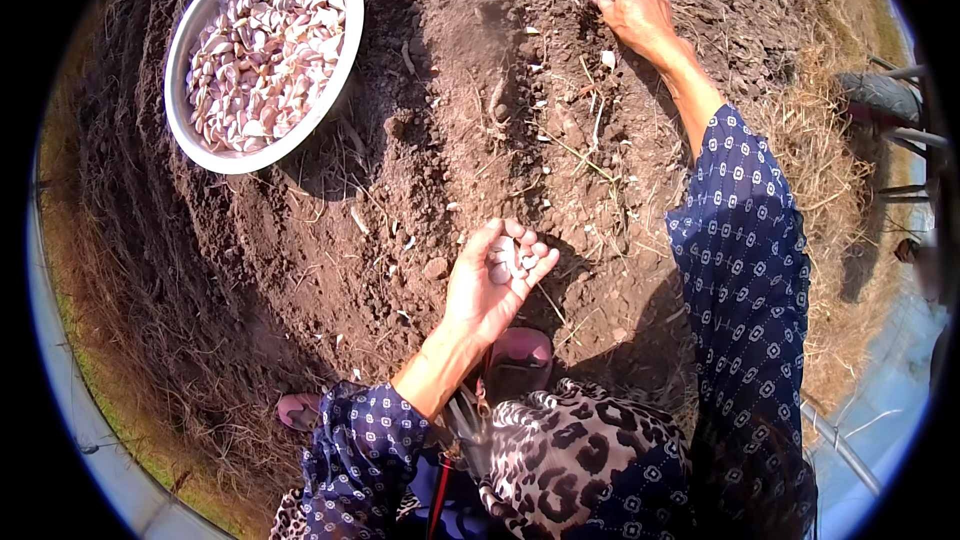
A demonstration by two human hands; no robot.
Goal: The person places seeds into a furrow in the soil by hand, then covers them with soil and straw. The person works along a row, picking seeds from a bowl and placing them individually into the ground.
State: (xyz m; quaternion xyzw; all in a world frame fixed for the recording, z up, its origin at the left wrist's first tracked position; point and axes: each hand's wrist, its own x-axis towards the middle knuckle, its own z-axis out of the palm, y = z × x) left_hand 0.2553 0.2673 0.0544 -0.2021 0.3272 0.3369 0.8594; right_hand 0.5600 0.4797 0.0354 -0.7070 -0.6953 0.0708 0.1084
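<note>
Several garlic cloves (pixel 508 261) lie in the cupped palm of my left hand (pixel 487 292), which is held palm up above the soil. My right hand (pixel 637 11) reaches out to the upper right, its fingertips bent together close to the ground. Whether a clove sits between those fingertips is hidden. Below and left of that hand, a pale clove (pixel 608 59) rests on the dirt. More small pale cloves are scattered along a shallow furrow (pixel 536 127) between my hands. At the upper left, a round metal basin (pixel 176 101) holds a heap of garlic cloves (pixel 262 60).
Loose brown soil (pixel 450 142) carries clods and dry stalks. Dry straw (pixel 810 187) borders it at right, near a wheel (pixel 877 94) and metal bars. My sandalled foot (pixel 520 352) is just below my left hand; another sandal (pixel 300 411) shows at lower left.
</note>
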